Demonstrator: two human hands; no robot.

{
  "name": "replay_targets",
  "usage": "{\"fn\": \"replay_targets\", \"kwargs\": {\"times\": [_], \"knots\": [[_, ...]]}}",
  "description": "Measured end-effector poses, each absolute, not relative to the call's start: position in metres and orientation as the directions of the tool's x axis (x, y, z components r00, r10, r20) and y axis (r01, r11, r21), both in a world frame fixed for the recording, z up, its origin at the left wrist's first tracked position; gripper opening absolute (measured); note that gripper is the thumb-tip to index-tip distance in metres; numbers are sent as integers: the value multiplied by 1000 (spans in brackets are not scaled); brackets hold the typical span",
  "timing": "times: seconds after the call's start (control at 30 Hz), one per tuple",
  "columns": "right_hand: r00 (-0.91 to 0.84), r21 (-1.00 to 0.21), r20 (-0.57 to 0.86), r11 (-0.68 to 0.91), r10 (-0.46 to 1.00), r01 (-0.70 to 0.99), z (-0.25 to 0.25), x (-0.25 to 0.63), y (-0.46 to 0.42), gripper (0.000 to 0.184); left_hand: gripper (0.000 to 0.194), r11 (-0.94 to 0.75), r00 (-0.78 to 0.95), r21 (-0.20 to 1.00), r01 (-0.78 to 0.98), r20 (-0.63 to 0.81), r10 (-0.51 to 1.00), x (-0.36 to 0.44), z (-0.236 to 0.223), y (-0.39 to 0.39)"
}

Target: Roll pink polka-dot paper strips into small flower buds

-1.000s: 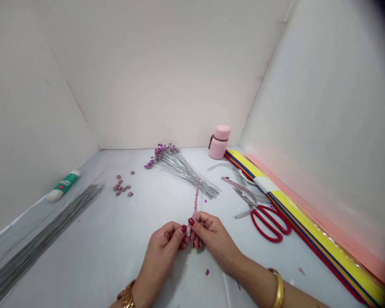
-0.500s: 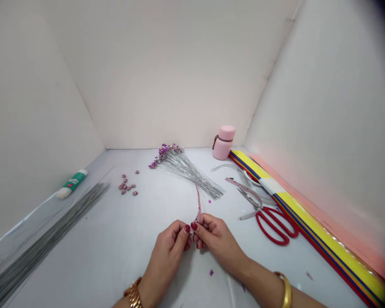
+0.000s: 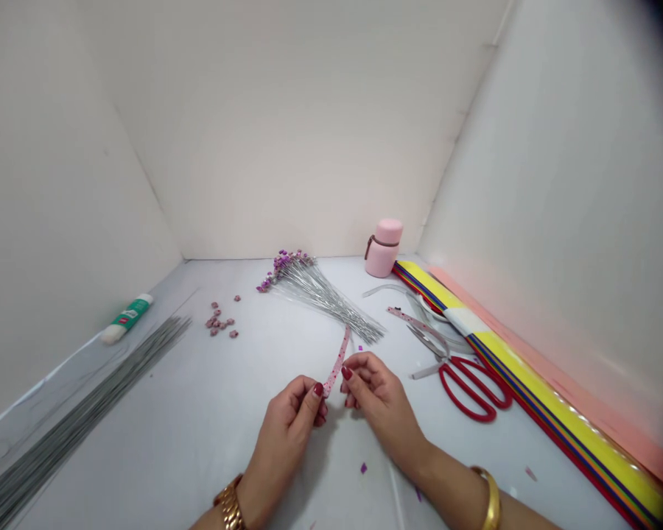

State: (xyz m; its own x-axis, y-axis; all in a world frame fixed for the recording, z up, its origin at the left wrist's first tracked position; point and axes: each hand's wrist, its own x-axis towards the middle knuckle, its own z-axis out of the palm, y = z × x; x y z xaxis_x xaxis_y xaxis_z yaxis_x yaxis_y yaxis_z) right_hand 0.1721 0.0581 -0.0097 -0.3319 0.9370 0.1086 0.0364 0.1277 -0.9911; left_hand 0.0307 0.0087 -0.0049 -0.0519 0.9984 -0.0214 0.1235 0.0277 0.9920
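Observation:
Between the thumb and index finger of my left hand is the lower end of a narrow pink paper strip with red specks. The strip stands up and away from me, its far end close to a bundle of silver wire stems with purple and pink tips. My right hand is just right of the strip, fingers loosely curled and thumb a little apart from them. Its fingertips are close to the strip's edge, and no firm grip shows. Several small folded pink paper stars lie left of the stems.
Red-handled scissors lie at the right, beside another speckled strip and long coloured paper strips. A pink flask stands at the back. At the left are a glue stick and grey wires. Purple scraps lie nearby.
My right hand has loosened from the strip's folded lower end and moved slightly right and up. More of the strip now shows, flat and slanted, with my left hand still pinching it.

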Motion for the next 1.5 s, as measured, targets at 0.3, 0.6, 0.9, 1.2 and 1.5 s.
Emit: {"fn": "replay_targets", "kwargs": {"times": [0.3,0.6,0.9,1.2,1.5], "knots": [[-472,-787,441,582,763,205,-1,172,54,20,26,22,-42,998,66,-19,999,33,0,8],[-449,-918,242,353,860,182,1,170,54,15,25,-23,-75,954,299,47,996,30,2,4],[-536,-991,101,131,838,17,2,166,51,15,26,13,-159,949,314,39,987,33,2,2],[-537,-998,21,-16,843,-64,3,168,56,12,19,-190,-42,916,354,218,975,24,9,6],[-515,-981,-134,-186,846,-51,-1,165,55,21,12,93,-202,993,67,-78,976,28,6,8]]}}
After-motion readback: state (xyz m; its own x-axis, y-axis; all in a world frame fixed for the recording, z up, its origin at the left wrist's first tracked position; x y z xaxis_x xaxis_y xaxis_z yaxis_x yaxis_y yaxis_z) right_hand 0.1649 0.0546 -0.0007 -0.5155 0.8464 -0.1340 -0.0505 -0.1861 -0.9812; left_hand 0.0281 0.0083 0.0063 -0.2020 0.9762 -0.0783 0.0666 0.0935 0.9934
